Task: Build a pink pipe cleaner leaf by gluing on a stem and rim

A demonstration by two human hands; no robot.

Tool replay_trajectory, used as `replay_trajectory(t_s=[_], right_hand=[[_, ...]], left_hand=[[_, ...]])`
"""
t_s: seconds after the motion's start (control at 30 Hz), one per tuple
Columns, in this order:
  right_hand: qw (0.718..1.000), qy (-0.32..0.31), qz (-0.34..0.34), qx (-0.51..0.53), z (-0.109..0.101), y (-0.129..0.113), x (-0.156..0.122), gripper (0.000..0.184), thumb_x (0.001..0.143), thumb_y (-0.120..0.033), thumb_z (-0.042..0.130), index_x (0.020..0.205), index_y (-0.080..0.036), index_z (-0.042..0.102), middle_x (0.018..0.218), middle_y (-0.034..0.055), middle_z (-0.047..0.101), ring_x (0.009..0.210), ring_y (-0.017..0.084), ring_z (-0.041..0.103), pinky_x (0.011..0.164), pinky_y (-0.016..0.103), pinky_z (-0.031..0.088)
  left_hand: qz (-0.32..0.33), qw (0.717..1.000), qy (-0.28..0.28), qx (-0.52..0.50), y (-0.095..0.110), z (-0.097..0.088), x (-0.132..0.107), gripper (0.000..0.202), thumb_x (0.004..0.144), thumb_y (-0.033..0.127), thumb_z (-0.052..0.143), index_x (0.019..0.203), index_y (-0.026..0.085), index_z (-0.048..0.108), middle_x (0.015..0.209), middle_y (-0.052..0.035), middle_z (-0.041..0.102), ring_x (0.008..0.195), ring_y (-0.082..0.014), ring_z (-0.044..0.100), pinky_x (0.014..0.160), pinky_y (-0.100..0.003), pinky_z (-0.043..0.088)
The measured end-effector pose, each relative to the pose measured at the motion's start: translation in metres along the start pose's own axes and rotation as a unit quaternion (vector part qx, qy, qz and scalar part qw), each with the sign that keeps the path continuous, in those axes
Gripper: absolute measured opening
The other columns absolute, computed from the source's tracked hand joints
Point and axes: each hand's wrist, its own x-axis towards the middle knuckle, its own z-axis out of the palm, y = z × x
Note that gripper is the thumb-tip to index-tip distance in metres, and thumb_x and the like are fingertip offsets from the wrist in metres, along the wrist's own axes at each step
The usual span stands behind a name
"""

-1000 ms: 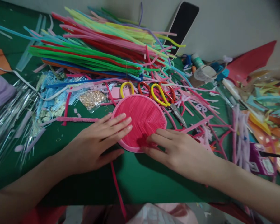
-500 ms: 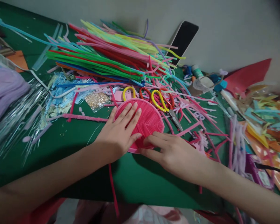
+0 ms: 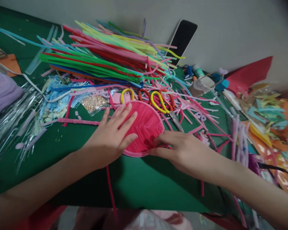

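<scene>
A round disc [image 3: 144,127] covered in rows of dark pink pipe cleaner, with a lighter pink rim, lies flat on the green table. My left hand [image 3: 110,137] rests on its left part, palm down with fingers spread. At the lower right rim, the fingers of my right hand [image 3: 180,148] are pinched together. A bit of pink pipe cleaner [image 3: 168,146] shows between finger and thumb; its end is hidden. Just beyond the disc lie yellow-handled scissors [image 3: 159,102] and a red-handled pair [image 3: 144,95]. A wrapped pink stem [image 3: 79,121] reaches the disc's left side.
Bundles of coloured pipe cleaners [image 3: 93,65] lie at the back, before a phone [image 3: 183,38] leaning on the wall. A packet of gold beads [image 3: 94,103] and silvery strips [image 3: 8,131] are left. Paper scraps [image 3: 268,118] crowd the right. One red pipe cleaner [image 3: 110,188] hangs over the front edge.
My right hand's fingertips have slid from the disc's surface outward to its lower right rim. My left hand stays spread on the disc. The whole view has shifted slightly.
</scene>
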Motion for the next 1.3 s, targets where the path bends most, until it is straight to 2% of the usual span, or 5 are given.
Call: replay_trajectory(t_s=[0.27, 0.47, 0.6, 0.73, 1.3], right_hand=[[0.999, -0.001, -0.015, -0.029, 0.000, 0.002, 0.007, 0.029, 0.090, -0.005, 0.050, 0.101, -0.021, 0.072, 0.096, 0.0088, 0.066, 0.082, 0.021, 0.059, 0.070, 0.033, 0.046], [0.999, -0.009, -0.023, -0.032, 0.003, 0.001, 0.009, 0.024, 0.092, -0.009, 0.053, 0.101, -0.021, 0.072, 0.096, 0.0086, 0.066, 0.082, 0.020, 0.058, 0.070, 0.033, 0.045], [0.999, -0.015, -0.017, -0.035, 0.003, 0.000, 0.011, 0.016, 0.092, -0.016, 0.059, 0.100, -0.021, 0.072, 0.096, 0.0076, 0.066, 0.083, 0.020, 0.059, 0.069, 0.032, 0.045], [0.999, -0.014, -0.015, -0.046, 0.004, -0.002, 0.009, 0.013, 0.092, -0.021, 0.062, 0.101, -0.021, 0.072, 0.095, 0.0075, 0.066, 0.082, 0.021, 0.059, 0.069, 0.033, 0.045], [0.964, 0.226, 0.134, -0.046, 0.013, -0.021, -0.035, 0.026, 0.097, -0.014, 0.047, 0.116, -0.021, 0.063, 0.108, 0.0102, 0.068, 0.097, 0.022, 0.066, 0.079, 0.037, 0.057]], left_hand=[[-0.122, 0.986, 0.108, -0.030, -0.028, 0.002, -0.035, 0.043, 0.099, 0.040, 0.041, 0.137, 0.022, 0.049, 0.150, -0.0158, 0.045, 0.143, -0.0378, 0.035, 0.116, -0.068, 0.021], [-0.119, 0.986, 0.109, -0.031, -0.020, 0.010, -0.038, 0.055, 0.094, 0.045, 0.053, 0.144, 0.025, 0.039, 0.164, -0.0148, 0.021, 0.148, -0.0467, 0.016, 0.113, -0.077, 0.006], [-0.033, 0.996, 0.086, -0.001, -0.001, 0.000, -0.034, 0.065, 0.093, 0.044, 0.056, 0.150, 0.025, 0.032, 0.166, -0.0145, 0.010, 0.151, -0.0427, 0.004, 0.115, -0.074, 0.008], [0.107, 0.994, 0.026, -0.009, 0.029, -0.002, -0.044, 0.049, 0.098, 0.038, 0.048, 0.144, 0.021, 0.045, 0.155, -0.0110, 0.042, 0.147, -0.0309, 0.031, 0.119, -0.059, 0.022], [0.144, 0.987, 0.015, 0.074, 0.028, 0.019, -0.065, 0.095, 0.088, 0.072, 0.038, 0.155, 0.006, 0.023, 0.154, -0.0196, 0.040, 0.145, -0.0322, 0.035, 0.113, -0.049, 0.038]])
